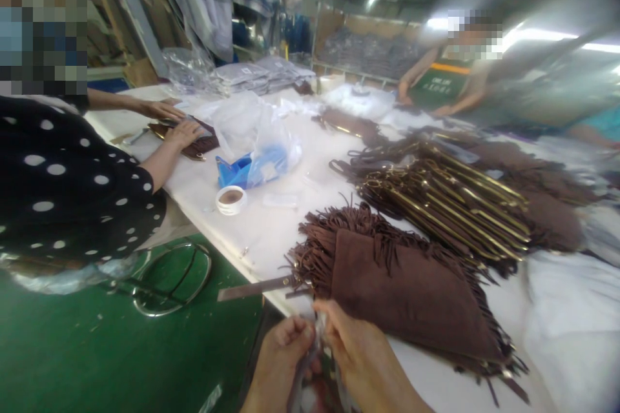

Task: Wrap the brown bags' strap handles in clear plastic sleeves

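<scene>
At the near edge of the table, my left hand is closed, thumb against curled fingers, on a see-through plastic bag. Right beside it, my right hand pinches the same plastic, which hangs down between the wrists, partly blurred. Just beyond the hands lies a brown suede bag with fringe along its edges. Its strap sticks out to the left past the table edge.
Brown bags with gold-coloured frames lie piled at the right. A white tape roll and a blue tape dispenser stand mid-table. On the left, a co-worker in polka dots handles a brown bag; a person in a green apron stands opposite.
</scene>
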### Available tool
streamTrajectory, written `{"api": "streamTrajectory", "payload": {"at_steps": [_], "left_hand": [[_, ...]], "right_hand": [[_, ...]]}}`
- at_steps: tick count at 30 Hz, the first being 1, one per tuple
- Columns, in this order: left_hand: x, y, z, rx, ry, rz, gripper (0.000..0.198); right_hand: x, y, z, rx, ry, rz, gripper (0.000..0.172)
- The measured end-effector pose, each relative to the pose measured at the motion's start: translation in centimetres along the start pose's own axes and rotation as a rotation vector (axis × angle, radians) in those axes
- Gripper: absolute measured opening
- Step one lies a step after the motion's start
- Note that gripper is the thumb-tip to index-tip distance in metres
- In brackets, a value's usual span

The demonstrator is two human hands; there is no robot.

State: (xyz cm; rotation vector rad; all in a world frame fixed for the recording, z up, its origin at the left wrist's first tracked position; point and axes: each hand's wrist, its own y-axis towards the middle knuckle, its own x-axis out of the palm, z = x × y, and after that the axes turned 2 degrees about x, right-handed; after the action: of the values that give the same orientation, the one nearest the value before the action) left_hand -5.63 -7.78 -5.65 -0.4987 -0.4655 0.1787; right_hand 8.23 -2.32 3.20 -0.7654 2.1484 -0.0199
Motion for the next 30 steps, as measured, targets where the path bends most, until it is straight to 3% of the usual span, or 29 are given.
{"api": "streamTrajectory", "payload": {"at_steps": [7,12,18,21,25,30], "left_hand": [[0.6,-1.2,0.2,0.250,0.271,0.088,0.044],[0.3,-0.9,0.5,0.154,0.190,0.028,0.048],[0.6,-1.6,1.6,0.028,-0.065,-0.016,0.036],[0.7,-1.9,2.2,-0.030,-0.124,-0.049,0.036],[0.4,-1.9,2.7,-0.082,-0.172,-0.083,0.033],[0.2,-1.6,3.0,-0.191,-0.257,-0.127,0.027]], "right_hand": [[0.1,0.0,-0.9,0.067,-0.158,-0.005,0.046],[-0.1,-0.2,-1.1,0.018,-0.117,0.021,0.037],[-0.3,-0.4,-0.7,-0.070,0.014,0.007,0.028],[-0.5,-0.3,-0.6,-0.104,-0.138,-0.016,0.020],[-0.6,-0.1,-0.3,-0.273,-0.521,0.006,0.013],[-0.5,0.0,0.2,-0.400,-0.664,-0.023,0.022]]}}
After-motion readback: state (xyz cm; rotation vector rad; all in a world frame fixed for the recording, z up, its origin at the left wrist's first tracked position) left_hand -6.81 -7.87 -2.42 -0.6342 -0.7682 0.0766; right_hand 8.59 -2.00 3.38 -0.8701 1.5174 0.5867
